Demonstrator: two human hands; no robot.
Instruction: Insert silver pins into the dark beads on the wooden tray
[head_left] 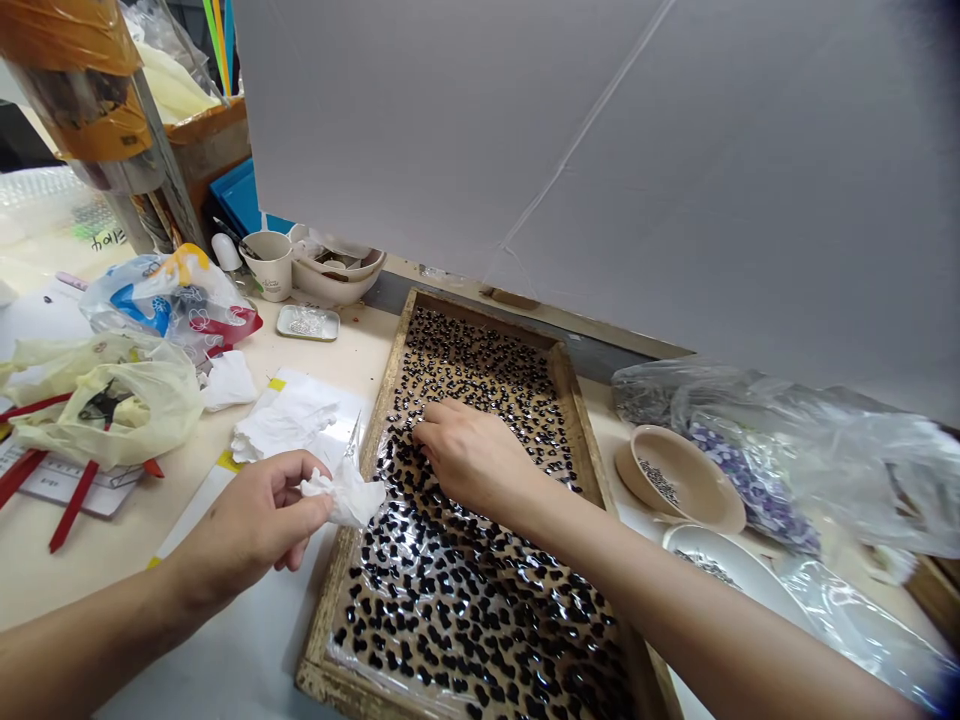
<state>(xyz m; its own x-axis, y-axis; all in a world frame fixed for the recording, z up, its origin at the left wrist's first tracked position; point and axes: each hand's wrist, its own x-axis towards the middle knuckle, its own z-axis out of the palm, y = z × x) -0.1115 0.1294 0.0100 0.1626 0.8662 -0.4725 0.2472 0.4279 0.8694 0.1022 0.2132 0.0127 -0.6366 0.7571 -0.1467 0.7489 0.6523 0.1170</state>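
Note:
A shallow wooden tray (337, 565) stretches away from me, with many small glossy black pieces (450, 600) spread over its plastic-lined bottom. My left hand (259, 515) pinches a crumpled white tissue (349, 495) beside the tray's left rim. A thin pointed metal tool, like tweezers (353, 437), sticks up at the tissue; its lower part is hidden. Over the middle of the tray, my right hand (469, 455) is closed with its fingertips down among the black pieces. Whatever those fingers hold, if anything, is hidden.
Another crumpled tissue (289, 425) lies left of the tray. Behind it are a small metal dish (308, 322), a paper cup (270, 265) and stacked bowls (341, 280). Right of the tray stand a beige bowl (705, 485) and a white dish (765, 575). A large grey panel (600, 150) rises behind.

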